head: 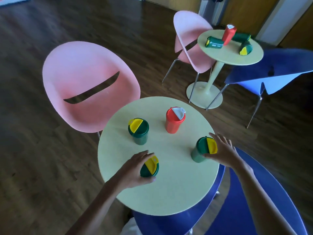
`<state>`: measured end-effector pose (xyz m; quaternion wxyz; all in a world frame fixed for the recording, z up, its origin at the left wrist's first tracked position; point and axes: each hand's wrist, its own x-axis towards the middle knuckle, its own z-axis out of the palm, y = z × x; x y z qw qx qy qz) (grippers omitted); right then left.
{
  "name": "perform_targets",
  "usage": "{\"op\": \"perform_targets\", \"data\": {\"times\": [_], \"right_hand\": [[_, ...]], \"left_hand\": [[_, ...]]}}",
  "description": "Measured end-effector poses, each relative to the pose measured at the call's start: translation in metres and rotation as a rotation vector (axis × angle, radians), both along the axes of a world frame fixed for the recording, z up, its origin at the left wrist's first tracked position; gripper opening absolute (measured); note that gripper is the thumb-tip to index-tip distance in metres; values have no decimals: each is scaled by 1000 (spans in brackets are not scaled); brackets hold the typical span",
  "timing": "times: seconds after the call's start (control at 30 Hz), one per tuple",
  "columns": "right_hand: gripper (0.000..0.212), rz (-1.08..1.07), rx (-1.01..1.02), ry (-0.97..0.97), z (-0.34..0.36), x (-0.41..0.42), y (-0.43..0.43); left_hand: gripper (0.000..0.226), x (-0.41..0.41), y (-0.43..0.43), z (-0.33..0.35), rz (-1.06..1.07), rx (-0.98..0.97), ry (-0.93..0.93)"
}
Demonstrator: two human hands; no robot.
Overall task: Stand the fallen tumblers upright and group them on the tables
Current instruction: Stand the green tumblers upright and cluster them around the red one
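On the near round table (169,192) stand several tumblers. My left hand (133,170) grips an upright green tumbler with a yellow lid flap (149,168). My right hand (221,151) grips a second green tumbler (203,148), which stands slightly tilted. Another green tumbler (138,131) and a red tumbler with a white flap (174,120) stand upright farther back. On the far small table (227,55) three green tumblers (214,42) (241,36) (246,48) lie on their sides and a red one (228,33) stands upright.
A pink chair (88,85) stands left of the near table and a blue chair (245,209) sits under its right side. A second pink chair (191,46) and a blue chair (274,72) flank the far table. Dark wooden floor lies all around.
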<state>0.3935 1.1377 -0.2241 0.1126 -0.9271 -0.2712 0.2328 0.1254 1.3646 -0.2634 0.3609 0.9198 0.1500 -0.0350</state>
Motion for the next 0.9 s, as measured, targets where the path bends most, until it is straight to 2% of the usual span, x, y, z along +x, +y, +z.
{"op": "perform_targets", "data": {"times": [0.13, 0.27, 0.4, 0.57, 0.9], "right_hand": [[104, 12, 125, 211, -16, 8, -5], [98, 32, 200, 169, -20, 10, -8], [95, 37, 227, 127, -20, 6, -9], [94, 29, 295, 167, -18, -11, 7], [99, 227, 193, 105, -24, -55, 64]], "left_hand": [[93, -5, -7, -2, 21, 53, 65], [93, -5, -13, -3, 117, 45, 89], [92, -1, -25, -6, 288, 24, 7], [91, 16, -28, 0, 435, 20, -56], [86, 40, -33, 0, 548, 35, -45]]}}
